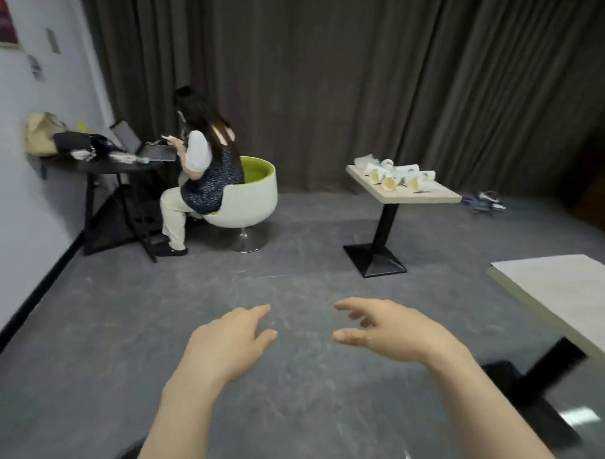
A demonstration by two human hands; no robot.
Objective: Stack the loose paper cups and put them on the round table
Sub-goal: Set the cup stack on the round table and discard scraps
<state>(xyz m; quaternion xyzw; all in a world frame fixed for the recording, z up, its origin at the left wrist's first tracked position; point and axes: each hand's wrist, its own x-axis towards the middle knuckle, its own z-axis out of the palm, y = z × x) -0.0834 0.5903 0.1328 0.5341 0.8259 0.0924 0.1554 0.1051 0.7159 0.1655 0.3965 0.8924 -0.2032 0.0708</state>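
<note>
Now: left hand (229, 341) fingers loosely spread, holding nothing; right hand (388, 329) same, relaxed, empty, both over grey floor. Loose white paper cups (393, 178) with yellowish insides lie tipped over on far right square pale table (427, 196). Cup count, prints too blurred to read. Near right white tabletop (571, 299) cut off by edge.

White paper cups (393, 176) with yellowish insides lie on a cream square table (430, 196); beside it, dark brown curtains (323, 74), grey floor (295, 264).
</note>
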